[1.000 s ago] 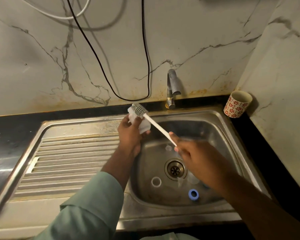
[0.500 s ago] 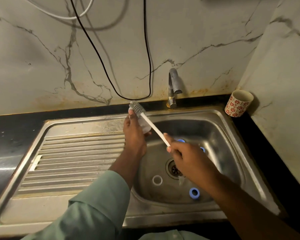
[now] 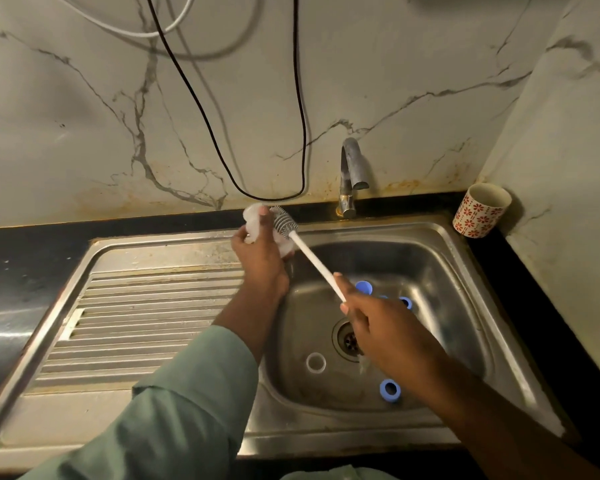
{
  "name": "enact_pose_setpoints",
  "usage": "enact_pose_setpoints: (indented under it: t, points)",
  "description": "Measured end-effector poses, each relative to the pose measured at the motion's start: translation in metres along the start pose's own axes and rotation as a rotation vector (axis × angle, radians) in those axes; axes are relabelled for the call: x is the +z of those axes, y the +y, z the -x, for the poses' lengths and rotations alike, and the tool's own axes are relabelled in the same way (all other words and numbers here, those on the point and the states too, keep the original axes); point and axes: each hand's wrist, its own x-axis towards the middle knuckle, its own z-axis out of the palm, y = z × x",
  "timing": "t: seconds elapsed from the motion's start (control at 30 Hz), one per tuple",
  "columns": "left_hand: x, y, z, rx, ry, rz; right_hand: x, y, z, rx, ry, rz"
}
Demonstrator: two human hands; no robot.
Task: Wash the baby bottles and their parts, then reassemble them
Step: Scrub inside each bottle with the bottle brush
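My left hand point(image 3: 262, 263) grips a clear baby bottle point(image 3: 253, 223) above the sink's back left corner. My right hand point(image 3: 378, 327) holds the white handle of a bottle brush point(image 3: 312, 258), whose grey bristle head point(image 3: 284, 225) lies against the bottle's side. In the steel sink basin point(image 3: 430, 271) lie a blue ring point(image 3: 390, 389) at the front, a blue cap point(image 3: 363, 287) and another blue ring point(image 3: 405, 302) behind my right hand, and a clear ring point(image 3: 316, 362) left of the drain point(image 3: 349, 337).
The tap point(image 3: 352, 174) stands at the sink's back edge, with no water seen running. A ribbed drainboard point(image 3: 146, 317) spreads to the left. A flower-patterned cup point(image 3: 480, 210) sits on the black counter at the right corner. Black and white cables point(image 3: 222, 140) hang on the marble wall.
Both hands shifted slightly; the bottle is turned in my left hand so more of it shows left of the fingers. The brush head stays against the bottle. Blue parts behind my right hand came into view.
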Motion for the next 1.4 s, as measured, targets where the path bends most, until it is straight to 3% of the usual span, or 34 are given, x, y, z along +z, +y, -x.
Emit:
enact_pose_setpoints:
  t: [0.07, 0.23, 0.37, 0.5, 0.63, 0.77, 0.93, 1.07, 1.17, 1.3, 1.4]
  points:
    - [0.002, -0.009, 0.01, -0.036, -0.08, -0.116, -0.004, -0.001, -0.015, 0.039, 0.041, 0.006]
    - [-0.002, 0.0, -0.003, -0.02, -0.011, 0.098, -0.003, -0.003, -0.003, -0.014, -0.012, 0.1]
    - [-0.002, -0.012, 0.006, -0.087, -0.083, -0.113, -0.006, -0.007, -0.02, 0.018, 0.03, 0.124]
    - [-0.005, 0.003, -0.007, -0.094, 0.076, 0.019, -0.001, -0.003, -0.004, -0.022, -0.025, 0.115]
    - [0.002, -0.006, 0.003, -0.051, 0.049, -0.245, 0.0, -0.008, -0.02, 0.019, 0.018, 0.023]
    - [0.004, 0.003, 0.0, -0.029, 0.137, -0.026, 0.003, -0.004, -0.008, 0.006, -0.044, 0.055]
    - [0.001, -0.01, 0.01, -0.074, 0.077, -0.093, 0.007, -0.004, -0.011, 0.084, -0.051, 0.038]
    - [-0.005, 0.003, 0.0, 0.008, 0.165, -0.007, 0.003, 0.0, 0.007, 0.039, -0.104, 0.047]
    - [0.005, -0.006, 0.011, 0.059, 0.147, -0.198, 0.003, -0.007, -0.005, 0.028, -0.025, -0.001]
    - [0.011, 0.0, 0.009, 0.107, 0.24, -0.165, 0.003, -0.009, 0.001, -0.002, -0.022, 0.0]
    - [0.007, -0.005, 0.013, 0.163, 0.185, -0.282, 0.0, -0.012, 0.003, -0.017, -0.005, -0.007]
